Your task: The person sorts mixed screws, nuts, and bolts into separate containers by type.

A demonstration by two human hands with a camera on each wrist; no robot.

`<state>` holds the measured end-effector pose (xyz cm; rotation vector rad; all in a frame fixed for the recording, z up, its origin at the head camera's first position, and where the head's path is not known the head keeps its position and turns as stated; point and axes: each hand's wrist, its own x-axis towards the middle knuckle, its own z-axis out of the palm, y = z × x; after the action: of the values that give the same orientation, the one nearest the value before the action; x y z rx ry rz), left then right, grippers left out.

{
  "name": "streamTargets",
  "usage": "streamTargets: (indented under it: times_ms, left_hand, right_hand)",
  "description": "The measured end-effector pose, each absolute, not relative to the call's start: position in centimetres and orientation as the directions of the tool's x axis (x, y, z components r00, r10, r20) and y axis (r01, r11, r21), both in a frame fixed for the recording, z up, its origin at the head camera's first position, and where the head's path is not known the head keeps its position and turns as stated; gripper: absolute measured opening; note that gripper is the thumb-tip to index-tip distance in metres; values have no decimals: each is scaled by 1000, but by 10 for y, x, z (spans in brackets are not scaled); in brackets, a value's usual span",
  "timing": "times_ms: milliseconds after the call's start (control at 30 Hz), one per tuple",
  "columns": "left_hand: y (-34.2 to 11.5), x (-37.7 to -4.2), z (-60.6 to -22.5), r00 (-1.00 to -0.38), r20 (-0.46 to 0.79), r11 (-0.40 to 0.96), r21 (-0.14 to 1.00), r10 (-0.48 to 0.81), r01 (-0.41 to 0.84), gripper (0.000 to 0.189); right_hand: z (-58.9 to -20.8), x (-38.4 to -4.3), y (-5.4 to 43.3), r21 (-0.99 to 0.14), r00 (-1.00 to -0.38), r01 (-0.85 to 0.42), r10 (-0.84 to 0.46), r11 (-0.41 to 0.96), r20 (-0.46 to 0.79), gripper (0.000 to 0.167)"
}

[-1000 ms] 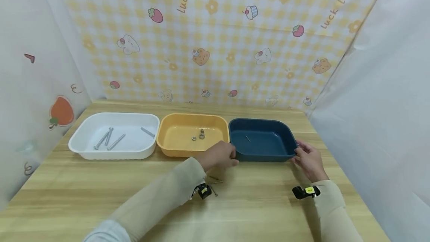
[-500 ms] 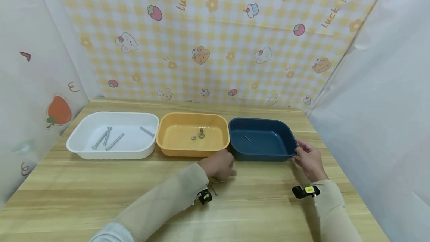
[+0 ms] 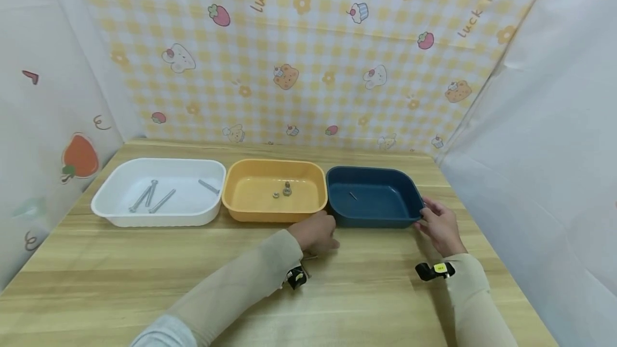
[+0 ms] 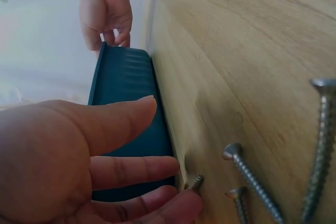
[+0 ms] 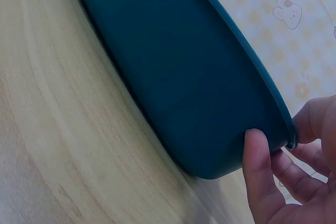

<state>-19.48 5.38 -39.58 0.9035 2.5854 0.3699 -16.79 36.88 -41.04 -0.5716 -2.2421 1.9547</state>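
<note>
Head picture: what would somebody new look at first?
Probably the white bin on the left, the yellow bin in the middle and the dark blue bin on the right. Then maybe the right hand gripping that bin's end, and the left hand by the screws on the table.

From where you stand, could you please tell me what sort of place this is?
Probably a small sorting booth: bolts in a white tray, screws on the table near a blue tray, and a patterned backdrop.

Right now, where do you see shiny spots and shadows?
Head view: light glints inside the blue tray, shadow beside the right sleeve. Left wrist view: the screws glint a little. Right wrist view: soft shadow on the table by the tray's corner.
</note>
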Motion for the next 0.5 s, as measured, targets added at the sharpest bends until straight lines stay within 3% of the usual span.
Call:
streamTargets:
  times_ms: [133, 367, 500]
  left_hand:
    - [56, -198, -397, -721, -257, 755, 369, 644, 542, 27]
    - [56, -201, -397, -704, -238, 734, 354, 670, 579, 45]
    - [60, -203, -400, -717, -238, 748, 332, 656, 574, 41]
  right_hand:
    - [-411, -169, 368, -975, -925, 204, 343, 84, -164, 51]
    - [-409, -169, 369, -976, -930, 196, 332, 90, -156, 51]
    - [-408, -169, 368, -978, -929, 198, 332, 70, -164, 51]
